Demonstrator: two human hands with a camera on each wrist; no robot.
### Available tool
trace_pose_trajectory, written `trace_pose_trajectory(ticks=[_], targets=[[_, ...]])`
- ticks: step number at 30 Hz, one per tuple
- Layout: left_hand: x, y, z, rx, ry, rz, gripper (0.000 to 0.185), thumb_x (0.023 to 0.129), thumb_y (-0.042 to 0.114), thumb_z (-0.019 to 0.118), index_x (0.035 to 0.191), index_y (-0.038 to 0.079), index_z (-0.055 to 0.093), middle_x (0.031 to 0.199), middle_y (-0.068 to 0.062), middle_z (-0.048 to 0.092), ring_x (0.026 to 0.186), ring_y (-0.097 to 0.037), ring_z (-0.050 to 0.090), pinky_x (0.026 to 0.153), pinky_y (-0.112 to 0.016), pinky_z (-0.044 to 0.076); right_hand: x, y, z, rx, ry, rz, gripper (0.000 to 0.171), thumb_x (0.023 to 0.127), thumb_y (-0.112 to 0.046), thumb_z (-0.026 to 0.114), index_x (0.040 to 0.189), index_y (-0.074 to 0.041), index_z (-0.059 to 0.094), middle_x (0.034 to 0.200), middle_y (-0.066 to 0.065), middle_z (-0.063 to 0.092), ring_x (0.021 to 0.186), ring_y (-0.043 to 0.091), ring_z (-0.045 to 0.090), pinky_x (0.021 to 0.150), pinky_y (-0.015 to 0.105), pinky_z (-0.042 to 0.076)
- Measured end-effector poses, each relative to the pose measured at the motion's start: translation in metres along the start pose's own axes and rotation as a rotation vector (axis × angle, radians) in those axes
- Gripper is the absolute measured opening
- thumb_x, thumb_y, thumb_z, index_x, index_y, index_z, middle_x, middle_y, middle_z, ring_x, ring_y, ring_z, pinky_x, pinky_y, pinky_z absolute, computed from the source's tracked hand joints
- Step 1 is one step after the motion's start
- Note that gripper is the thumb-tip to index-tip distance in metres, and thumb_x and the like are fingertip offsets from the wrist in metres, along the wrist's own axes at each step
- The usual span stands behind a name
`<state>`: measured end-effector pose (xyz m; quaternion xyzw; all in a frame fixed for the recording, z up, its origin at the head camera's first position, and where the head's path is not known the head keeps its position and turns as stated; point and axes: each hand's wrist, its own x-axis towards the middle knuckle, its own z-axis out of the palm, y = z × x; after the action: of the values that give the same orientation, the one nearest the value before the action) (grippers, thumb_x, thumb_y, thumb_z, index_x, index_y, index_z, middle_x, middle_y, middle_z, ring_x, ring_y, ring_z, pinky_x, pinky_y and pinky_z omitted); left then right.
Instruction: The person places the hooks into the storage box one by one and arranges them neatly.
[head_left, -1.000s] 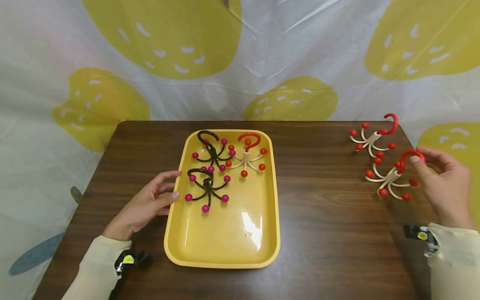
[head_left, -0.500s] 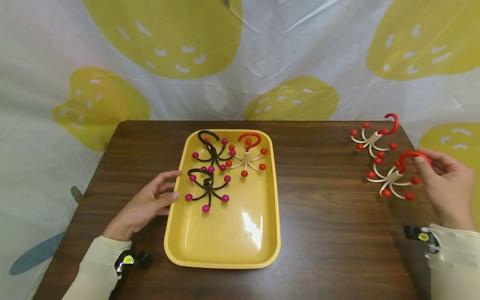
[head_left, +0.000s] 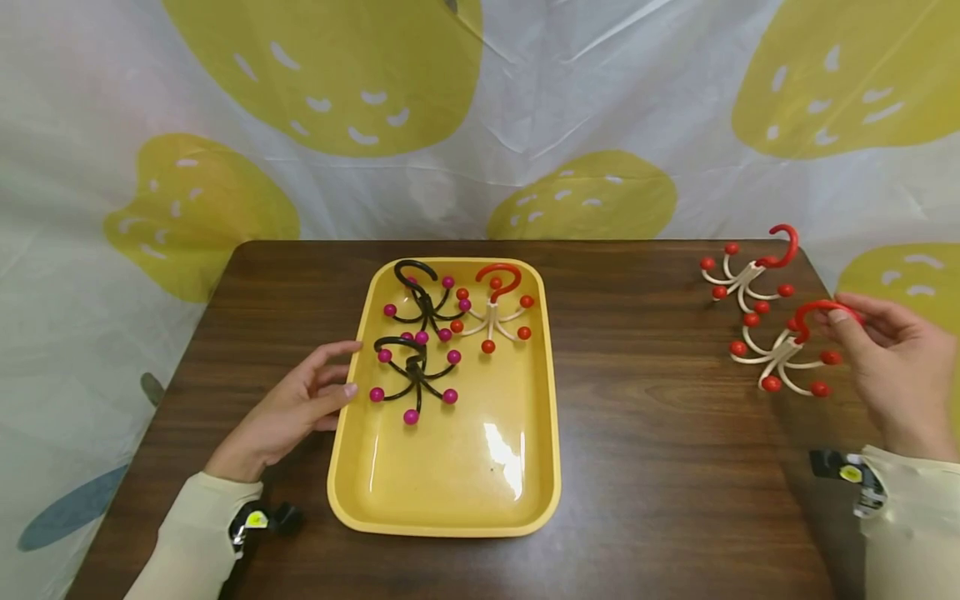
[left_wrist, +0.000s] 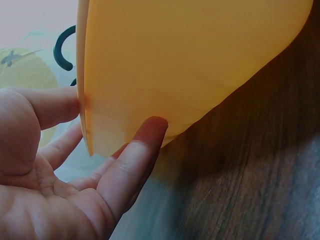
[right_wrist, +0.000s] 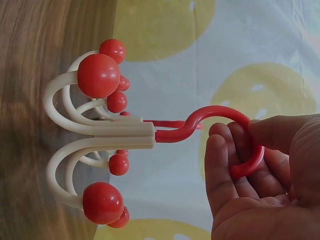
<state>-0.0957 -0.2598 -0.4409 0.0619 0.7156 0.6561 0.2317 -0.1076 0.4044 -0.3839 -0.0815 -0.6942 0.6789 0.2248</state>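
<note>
Head view: right hand [head_left: 896,367] pinches red-hooked hanger [head_left: 783,354] by its hook at table's right edge, prongs pointing left toward yellow tray [head_left: 551,433]; left hand [head_left: 288,412], fingers relaxed, touches tray's left rim.

Head view looks forward and down from above the near edge of the tabletop [head_left: 645,433], wide enough to take in the yellow tray [head_left: 442,508], both hands and the patterned sheet behind. Left wrist view sits low and very close by the left hand [left_wrist: 60,185], facing the tray's outer wall [left_wrist: 190,65]; it shares that tray edge and hand with the head view. Right wrist view is rolled sideways, close behind the right hand [right_wrist: 265,185], facing the red-hooked hanger [right_wrist: 125,132], also seen at the head view's right.
</note>
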Motion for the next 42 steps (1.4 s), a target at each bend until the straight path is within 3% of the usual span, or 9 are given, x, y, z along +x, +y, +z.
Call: trace_pose_trajectory(ticks=[9,17,27,34,42], targets=[[0.000,0.001,0.000,0.014,0.009,-0.003,0.065,0.108,0.018,0.063,0.163,0.017,0.028,0.151,-0.033,0.047,0.115,-0.023,0.073,0.088,-0.045,0.065,-0.005,-0.014,0.013,0.069,-0.063,-0.051,0.027,0.091,0.012,0.073,0.118,0.006,0.075,0.094,0.000,0.083,0.082,0.006,0.079,0.073,0.015,0.060],[0.000,0.000,0.000,-0.005,0.001,-0.003,0.064,0.108,0.017,0.062,0.163,0.016,0.028,0.152,-0.032,0.046,0.115,-0.023,0.073,0.088,-0.045,0.065,-0.010,-0.029,0.025,-0.132,-0.074,-0.085,0.029,0.092,0.005,0.076,0.121,0.003,0.076,0.095,-0.009,0.082,0.078,0.000,0.077,0.069,0.009,0.057],[0.000,-0.001,0.000,-0.011,0.003,-0.002,0.065,0.108,0.017,0.062,0.163,0.016,0.028,0.151,-0.032,0.046,0.114,-0.023,0.073,0.087,-0.045,0.065,-0.015,-0.045,0.042,-0.211,-0.089,-0.166,0.030,0.092,0.007,0.076,0.121,0.013,0.072,0.091,-0.009,0.082,0.075,0.002,0.077,0.070,0.009,0.057],[0.001,0.000,0.000,-0.012,0.002,0.000,0.064,0.109,0.016,0.061,0.163,0.016,0.027,0.152,-0.032,0.046,0.113,-0.023,0.074,0.087,-0.045,0.065,-0.022,-0.058,0.056,-0.375,-0.083,-0.236,0.028,0.093,0.006,0.076,0.120,0.011,0.074,0.091,-0.016,0.080,0.076,-0.003,0.075,0.069,0.007,0.055],[0.001,-0.001,0.000,-0.015,0.000,0.000,0.064,0.109,0.016,0.061,0.163,0.017,0.028,0.151,-0.032,0.046,0.113,-0.024,0.073,0.087,-0.045,0.065,-0.027,-0.070,0.069,-0.318,-0.132,-0.284,0.028,0.091,0.009,0.076,0.118,0.014,0.073,0.096,-0.009,0.082,0.077,0.002,0.077,0.072,0.010,0.058]])
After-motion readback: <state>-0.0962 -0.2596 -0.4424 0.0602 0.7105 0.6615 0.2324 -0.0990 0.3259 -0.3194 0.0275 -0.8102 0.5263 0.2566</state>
